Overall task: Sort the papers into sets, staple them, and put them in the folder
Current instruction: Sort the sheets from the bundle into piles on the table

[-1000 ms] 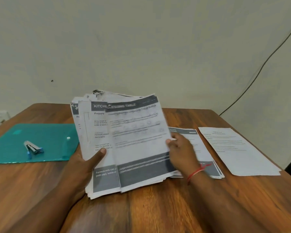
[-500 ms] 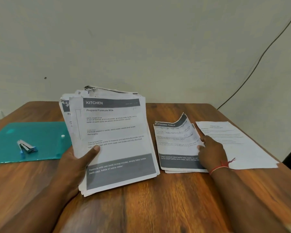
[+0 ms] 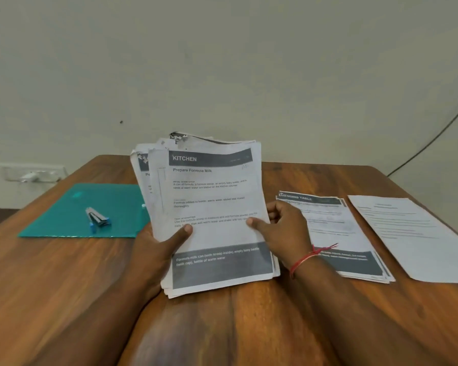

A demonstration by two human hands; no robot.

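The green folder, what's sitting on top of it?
A small stapler with blue ends lies on the green folder. The held paper stack covers the folder's right edge, so anything there is hidden.

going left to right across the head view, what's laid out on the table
teal folder with the stapler lying on it → paper stack headed KITCHEN, held by the left hand and right hand → pile headed DRESSING TABLE → plain white sheet
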